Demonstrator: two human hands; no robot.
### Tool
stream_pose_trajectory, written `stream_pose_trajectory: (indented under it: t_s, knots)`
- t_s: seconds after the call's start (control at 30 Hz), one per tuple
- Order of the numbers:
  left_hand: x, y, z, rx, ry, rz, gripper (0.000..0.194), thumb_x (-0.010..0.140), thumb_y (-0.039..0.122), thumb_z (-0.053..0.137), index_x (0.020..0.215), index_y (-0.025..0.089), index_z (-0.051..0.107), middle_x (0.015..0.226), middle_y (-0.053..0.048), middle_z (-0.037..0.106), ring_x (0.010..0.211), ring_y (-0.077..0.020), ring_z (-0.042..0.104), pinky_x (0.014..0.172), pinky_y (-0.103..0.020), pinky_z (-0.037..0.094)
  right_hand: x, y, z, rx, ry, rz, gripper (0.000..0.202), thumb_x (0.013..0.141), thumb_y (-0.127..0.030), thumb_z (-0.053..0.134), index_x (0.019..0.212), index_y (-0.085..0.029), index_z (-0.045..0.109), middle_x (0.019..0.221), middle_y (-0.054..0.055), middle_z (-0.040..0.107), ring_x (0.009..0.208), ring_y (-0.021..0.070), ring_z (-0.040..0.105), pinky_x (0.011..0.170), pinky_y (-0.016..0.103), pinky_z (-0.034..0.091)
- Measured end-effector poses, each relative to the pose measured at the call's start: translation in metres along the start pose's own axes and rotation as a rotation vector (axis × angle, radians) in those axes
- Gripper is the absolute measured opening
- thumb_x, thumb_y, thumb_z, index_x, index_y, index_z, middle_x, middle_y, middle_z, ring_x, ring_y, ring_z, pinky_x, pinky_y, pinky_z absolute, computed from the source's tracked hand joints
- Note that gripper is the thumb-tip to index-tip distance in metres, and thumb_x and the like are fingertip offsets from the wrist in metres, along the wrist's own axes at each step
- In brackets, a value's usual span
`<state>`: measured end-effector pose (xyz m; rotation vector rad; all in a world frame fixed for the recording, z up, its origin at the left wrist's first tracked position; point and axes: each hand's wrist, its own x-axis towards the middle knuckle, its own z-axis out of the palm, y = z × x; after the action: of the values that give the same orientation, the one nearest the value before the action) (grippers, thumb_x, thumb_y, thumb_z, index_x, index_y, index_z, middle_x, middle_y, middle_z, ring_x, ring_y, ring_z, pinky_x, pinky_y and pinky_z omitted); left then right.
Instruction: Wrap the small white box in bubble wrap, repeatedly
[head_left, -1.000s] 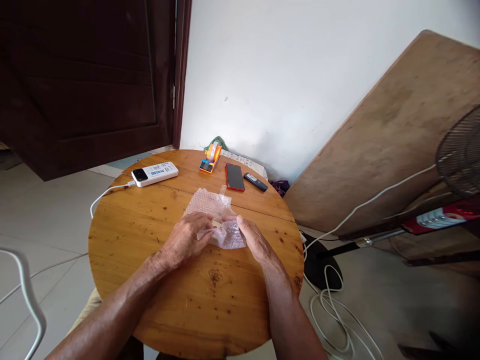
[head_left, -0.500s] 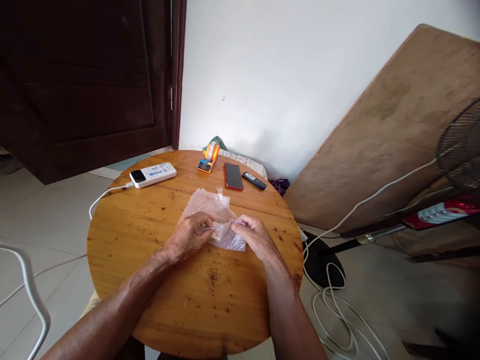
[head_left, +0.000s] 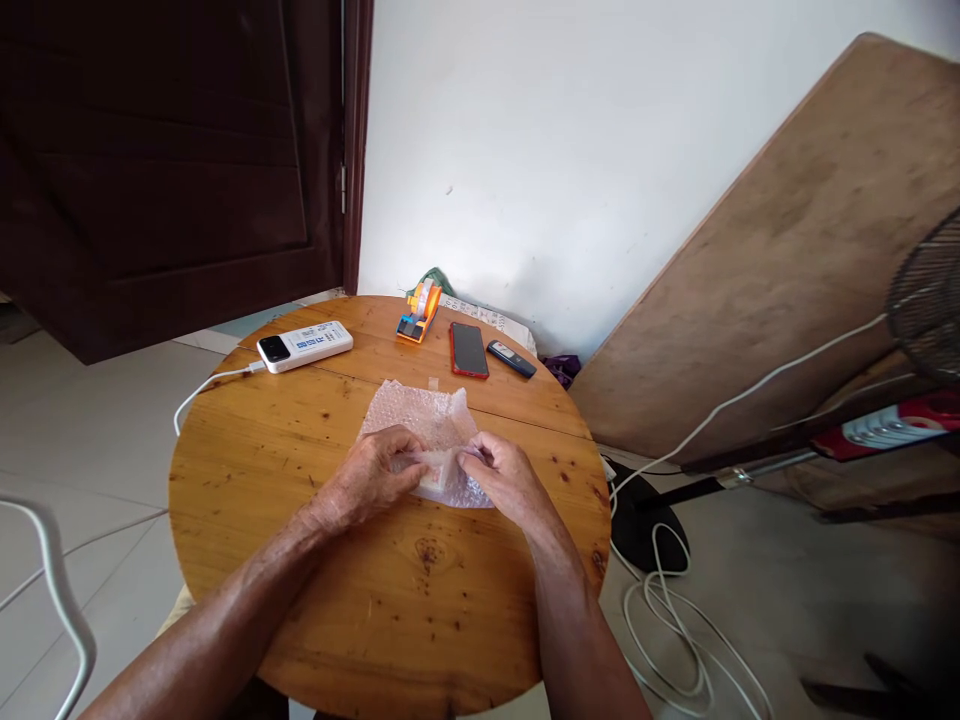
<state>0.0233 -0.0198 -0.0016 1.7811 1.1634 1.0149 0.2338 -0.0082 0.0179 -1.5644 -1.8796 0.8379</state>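
A sheet of clear bubble wrap [head_left: 416, 408] lies on the round wooden table [head_left: 360, 610]. My left hand [head_left: 382, 465] pinches its near left part between thumb and fingers. On the right, my right hand [head_left: 504, 470] grips the near right part of the same wrap, thumb on top. Between the hands the film is folded over something small and pale [head_left: 435, 475], whose kind I cannot make out. A short piece of clear tape [head_left: 433, 384] shows at the wrap's far edge.
Toward the back stand an orange tape dispenser [head_left: 418, 312], a red-edged phone [head_left: 469, 350] and a dark handset [head_left: 511, 359]. A white power bank [head_left: 306, 346] with a cable lies at the left. A fan [head_left: 926, 300] and coiled white cable [head_left: 675, 640] are right of the table.
Both hands keep hold of the bubble wrap. Its near edge has been folded and shifted between the fingers, and its far right corner now stands up more. The view has tilted slightly.
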Motion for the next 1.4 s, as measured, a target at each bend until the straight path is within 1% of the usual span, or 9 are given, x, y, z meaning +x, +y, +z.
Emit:
stream_pose_trajectory:
  t_s: [0.4, 0.47, 0.6, 0.73, 0.93, 1.03, 1.13, 1.23, 1.4]
  knots:
    - [0.003, 0.001, 0.001, 0.028, 0.074, -0.049, 0.004, 0.073, 0.02, 0.062, 0.07, 0.017, 0.062, 0.068, 0.002, 0.064, 0.064, -0.0106, 0.056, 0.062, -0.02, 0.043, -0.001, 0.005, 0.003, -0.076, 0.045, -0.035, 0.009, 0.08, -0.028, 0.054, 0.074, -0.021, 0.053, 0.066, -0.003, 0.055, 0.059, 0.0137, 0.049, 0.057, 0.026, 0.035]
    - [0.004, 0.002, 0.002, 0.001, 0.065, -0.07, 0.005, 0.073, 0.02, 0.061, 0.069, 0.017, 0.062, 0.067, 0.002, 0.063, 0.063, -0.0106, 0.056, 0.061, -0.02, 0.043, -0.003, -0.001, 0.004, -0.1, 0.146, -0.128, 0.005, 0.082, -0.026, 0.054, 0.082, -0.022, 0.057, 0.076, 0.0, 0.062, 0.069, 0.0166, 0.056, 0.063, 0.028, 0.04]
    - [0.005, 0.005, 0.001, -0.042, 0.044, -0.087, 0.005, 0.073, 0.02, 0.06, 0.069, 0.017, 0.062, 0.066, 0.002, 0.063, 0.064, -0.0104, 0.056, 0.062, -0.02, 0.044, -0.014, -0.024, 0.011, -0.215, 0.347, -0.498, 0.012, 0.089, -0.023, 0.052, 0.085, -0.023, 0.063, 0.092, 0.007, 0.067, 0.091, 0.0224, 0.059, 0.084, 0.036, 0.042]
    - [0.004, 0.007, 0.001, -0.054, 0.036, -0.105, 0.008, 0.075, 0.022, 0.06, 0.075, 0.016, 0.064, 0.072, 0.001, 0.066, 0.07, -0.0116, 0.058, 0.065, -0.02, 0.046, -0.025, -0.039, 0.019, -0.384, 0.215, -0.671, 0.011, 0.089, -0.023, 0.057, 0.084, -0.022, 0.067, 0.091, 0.005, 0.069, 0.085, 0.0208, 0.058, 0.082, 0.038, 0.038]
    - [0.005, 0.005, -0.001, -0.047, 0.027, -0.12, 0.016, 0.076, 0.031, 0.061, 0.078, 0.016, 0.065, 0.077, -0.001, 0.068, 0.073, -0.0132, 0.061, 0.069, -0.022, 0.048, -0.019, -0.03, 0.025, -0.457, 0.038, -0.63, 0.006, 0.081, -0.019, 0.071, 0.081, -0.019, 0.065, 0.093, 0.004, 0.069, 0.09, 0.0206, 0.057, 0.083, 0.036, 0.038]
    - [0.004, 0.002, -0.013, 0.004, 0.003, -0.151, 0.023, 0.074, 0.033, 0.06, 0.087, 0.016, 0.068, 0.085, -0.003, 0.071, 0.079, -0.0152, 0.064, 0.073, -0.024, 0.05, -0.018, -0.027, 0.025, -0.46, 0.033, -0.622, 0.007, 0.082, -0.02, 0.072, 0.081, -0.02, 0.065, 0.095, 0.003, 0.069, 0.091, 0.0204, 0.057, 0.084, 0.035, 0.039]
    - [0.0, -0.001, -0.032, 0.165, 0.003, -0.23, 0.03, 0.074, 0.031, 0.057, 0.097, 0.017, 0.069, 0.076, -0.001, 0.069, 0.069, -0.0154, 0.061, 0.065, -0.025, 0.048, -0.02, -0.029, 0.023, -0.482, 0.012, -0.618, 0.009, 0.084, -0.022, 0.072, 0.092, -0.021, 0.067, 0.098, 0.003, 0.069, 0.093, 0.021, 0.056, 0.084, 0.036, 0.038]
    - [-0.006, -0.005, -0.048, 0.379, 0.114, -0.297, 0.03, 0.074, 0.027, 0.054, 0.099, 0.019, 0.069, 0.077, -0.002, 0.07, 0.068, -0.0169, 0.06, 0.063, -0.026, 0.044, -0.021, -0.031, 0.022, -0.522, -0.018, -0.632, 0.023, 0.088, -0.023, 0.068, 0.111, -0.023, 0.066, 0.105, 0.005, 0.068, 0.097, 0.0225, 0.055, 0.086, 0.038, 0.036]
    - [-0.025, -0.005, -0.059, 0.514, 0.196, -0.414, 0.03, 0.076, 0.036, 0.057, 0.098, 0.019, 0.068, 0.077, -0.003, 0.071, 0.07, -0.0199, 0.063, 0.066, -0.028, 0.042, -0.023, -0.035, 0.023, -0.612, -0.027, -0.635, 0.019, 0.092, -0.024, 0.06, 0.109, -0.024, 0.067, 0.103, 0.007, 0.065, 0.098, 0.0243, 0.052, 0.086, 0.04, 0.034]
